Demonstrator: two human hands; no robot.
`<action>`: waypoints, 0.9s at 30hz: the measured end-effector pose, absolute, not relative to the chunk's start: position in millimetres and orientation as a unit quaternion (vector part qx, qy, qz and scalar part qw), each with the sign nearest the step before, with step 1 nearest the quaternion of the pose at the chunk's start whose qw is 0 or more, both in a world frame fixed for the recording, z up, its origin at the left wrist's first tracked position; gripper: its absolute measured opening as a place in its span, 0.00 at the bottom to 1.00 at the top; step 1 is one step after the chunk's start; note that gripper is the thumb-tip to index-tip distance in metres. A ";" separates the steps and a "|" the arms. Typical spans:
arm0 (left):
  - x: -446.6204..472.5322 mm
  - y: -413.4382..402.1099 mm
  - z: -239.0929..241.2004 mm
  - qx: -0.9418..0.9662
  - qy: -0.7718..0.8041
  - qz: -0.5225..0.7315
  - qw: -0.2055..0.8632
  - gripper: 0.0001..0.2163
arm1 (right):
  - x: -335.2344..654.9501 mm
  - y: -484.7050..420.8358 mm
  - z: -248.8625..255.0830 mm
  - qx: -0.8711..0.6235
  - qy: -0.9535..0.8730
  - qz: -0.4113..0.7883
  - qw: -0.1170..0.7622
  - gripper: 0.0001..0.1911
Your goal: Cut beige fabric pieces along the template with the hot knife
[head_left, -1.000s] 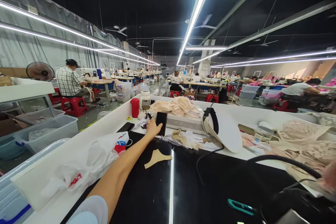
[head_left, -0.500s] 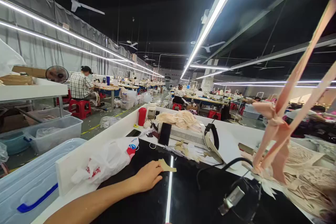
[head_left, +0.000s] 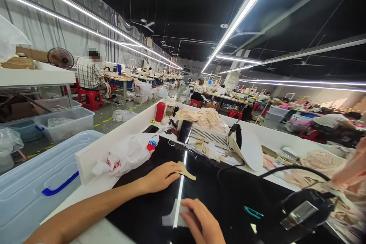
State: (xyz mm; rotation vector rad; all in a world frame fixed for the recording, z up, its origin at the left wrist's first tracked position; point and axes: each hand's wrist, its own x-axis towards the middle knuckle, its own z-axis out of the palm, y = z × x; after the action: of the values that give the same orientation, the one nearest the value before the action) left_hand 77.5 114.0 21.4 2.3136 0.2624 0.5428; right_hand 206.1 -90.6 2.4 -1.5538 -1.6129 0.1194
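My left hand (head_left: 161,177) rests on the glossy black tabletop (head_left: 228,198), fingertips and thumb closed at the left end of a small curved beige fabric piece (head_left: 188,172). Nearer to me, my right hand (head_left: 204,223) has its fingers on the right end of a translucent whitish curved piece (head_left: 170,219), which lies over the light's reflection. To the right of that hand lie teal tweezers (head_left: 253,212) and a small pale scrap (head_left: 253,228). A black device with a metal plate (head_left: 303,213) stands farther right, blurred, below hanging peach straps (head_left: 351,167).
A white plastic bag (head_left: 128,156) lies left of the black surface. At the back are a phone (head_left: 185,131), a vented white box (head_left: 207,137) bearing beige fabric pieces (head_left: 201,118), and a red container (head_left: 160,111). A blue-handled plastic bin (head_left: 37,183) stands left. Seated people work beyond.
My right hand has come into view with the translucent piece. The view has turned, and the hanging peach straps now show lower at the right edge. My left hand stays at the beige piece.
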 end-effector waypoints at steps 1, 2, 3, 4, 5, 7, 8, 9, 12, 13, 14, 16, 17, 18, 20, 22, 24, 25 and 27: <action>74.7 106.8 23.9 0.882 0.112 0.209 0.407 0.23 | 208.7 -88.0 11.4 -0.626 -0.645 0.063 0.433 0.11; 71.7 99.4 26.2 0.857 0.120 0.196 0.461 0.28 | 210.7 -85.1 19.8 -0.632 -0.636 0.072 0.438 0.10; 68.6 92.2 28.3 0.823 0.126 0.173 0.527 0.32 | 212.0 -81.9 27.0 -0.638 -0.626 0.082 0.442 0.10; 65.3 85.7 30.4 0.775 0.131 0.144 0.602 0.35 | 212.8 -78.5 32.9 -0.644 -0.613 0.089 0.449 0.10; 62.2 80.2 32.5 0.729 0.132 0.119 0.661 0.35 | 213.2 -75.1 37.5 -0.650 -0.599 0.098 0.458 0.11; 57.3 72.7 36.8 0.659 0.133 0.088 0.735 0.32 | 213.4 -69.1 42.7 -0.658 -0.570 0.111 0.480 0.11; 55.9 70.6 38.5 0.645 0.138 0.086 0.746 0.30 | 213.6 -66.8 43.5 -0.662 -0.556 0.117 0.489 0.12; 55.3 69.4 39.7 0.636 0.149 0.088 0.752 0.29 | 213.9 -65.1 43.3 -0.665 -0.544 0.122 0.497 0.12; 58.6 69.7 39.6 0.630 0.204 0.100 0.742 0.26 | 217.2 -62.7 37.7 -0.679 -0.513 0.145 0.505 0.13; 61.1 71.0 38.5 0.642 0.220 0.108 0.727 0.26 | 219.2 -62.0 34.7 -0.686 -0.502 0.152 0.504 0.14; 64.1 73.0 37.2 0.657 0.228 0.115 0.709 0.25 | 221.7 -61.0 31.5 -0.694 -0.492 0.156 0.503 0.15; 71.1 79.5 35.0 0.691 0.233 0.130 0.672 0.22 | 228.1 -57.0 25.5 -0.708 -0.475 0.156 0.500 0.17; 75.0 84.0 34.5 0.705 0.233 0.139 0.655 0.21 | 231.7 -53.6 23.0 -0.714 -0.468 0.152 0.498 0.18; 79.0 89.3 34.4 0.720 0.232 0.146 0.638 0.19 | 235.6 -49.3 21.0 -0.719 -0.463 0.146 0.497 0.18; 87.1 101.0 35.7 0.755 0.233 0.165 0.591 0.15 | 243.0 -38.0 18.6 -0.727 -0.457 0.132 0.496 0.19; 94.6 112.4 38.3 0.790 0.241 0.188 0.531 0.11 | 249.2 -24.7 17.8 -0.735 -0.454 0.112 0.491 0.19; 100.9 121.4 40.8 0.822 0.253 0.207 0.467 0.08 | 253.2 -11.6 17.2 -0.741 -0.457 0.091 0.482 0.19; 103.5 124.6 41.6 0.835 0.260 0.213 0.435 0.07 | 254.2 -5.9 16.6 -0.745 -0.461 0.081 0.476 0.18; 107.4 128.4 41.3 0.860 0.272 0.212 0.376 0.07 | 254.8 2.8 14.7 -0.754 -0.467 0.062 0.457 0.18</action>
State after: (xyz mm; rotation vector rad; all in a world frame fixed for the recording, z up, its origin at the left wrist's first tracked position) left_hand 107.4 128.4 41.3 2.2005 0.6948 0.5433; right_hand 254.8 2.8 14.7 -1.8590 -1.1502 0.1540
